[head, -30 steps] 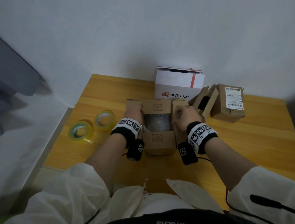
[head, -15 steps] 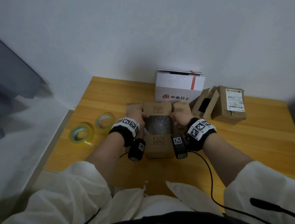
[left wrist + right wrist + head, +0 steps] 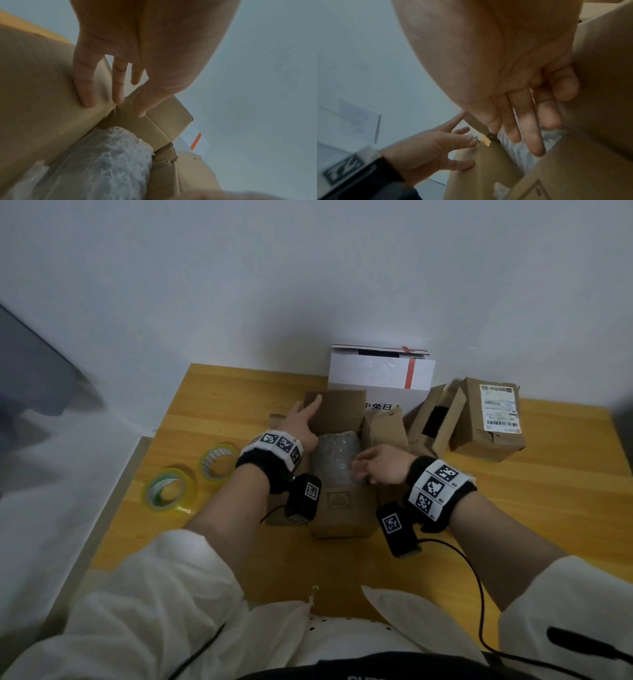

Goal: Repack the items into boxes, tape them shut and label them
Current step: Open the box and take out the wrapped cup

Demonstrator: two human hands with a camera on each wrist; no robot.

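— What stood around the work?

— A pale wall rose behind a wooden bench (image 3: 513, 508), which filled the middle of the head view. At centre frame sat an open cardboard box (image 3: 339, 515) with its flaps up, and inside it lay a bundle wrapped in bubble wrap (image 3: 337, 460).

— And the hands?

— The left hand (image 3: 301, 426) reached over the box's left side, fingers (image 3: 118, 86) straight and spread, their tips resting on the far flap (image 3: 337, 409) near its left corner; the left wrist view showed the thumb laid on that flap too. It gripped nothing.

— The right one?

— The right hand (image 3: 383, 467) hovered at the box's right edge, above the bubble wrap, its fingers (image 3: 527, 127) loosely extended and slightly apart. The right wrist view showed them pointing down toward the wrap; whether they touched it could not be told.

— What else lay on the bench?

— Two rolls of tape (image 3: 191, 477) lay side by side at left of centre, well apart from the box. A white box (image 3: 380, 378) with a red stripe stood against the wall, just behind the open box. To the right of centre were a small open carton (image 3: 431, 419) and, beside it, a sealed brown parcel (image 3: 486, 422) bearing a printed label (image 3: 498, 409).
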